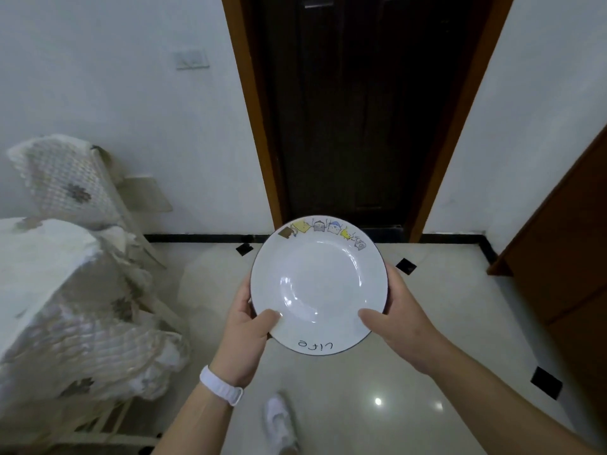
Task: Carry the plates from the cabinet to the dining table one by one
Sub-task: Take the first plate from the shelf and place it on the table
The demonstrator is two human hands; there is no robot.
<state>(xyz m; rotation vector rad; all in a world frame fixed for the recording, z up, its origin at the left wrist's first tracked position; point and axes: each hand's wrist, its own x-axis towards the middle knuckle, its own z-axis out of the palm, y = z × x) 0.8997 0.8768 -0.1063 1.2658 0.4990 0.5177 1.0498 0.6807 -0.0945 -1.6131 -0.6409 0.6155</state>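
A white deep plate (320,280) with a dark rim, small cartoon figures along its far edge and handwriting on its near edge is held level in front of me above the floor. My left hand (248,326) grips its left side, thumb on the inner rim and fingers underneath. My right hand (394,318) grips the right side the same way. A white band sits on my left wrist. The dining table (39,264), covered with a pale quilted cloth with flower patches, stands at my left.
A chair (69,178) draped in the same cloth stands against the wall behind the table. A dark doorway with a brown frame (345,126) is straight ahead. A brown wooden door or cabinet panel (565,251) is on the right. Glossy tiled floor lies below, with my white shoe (279,421) on it.
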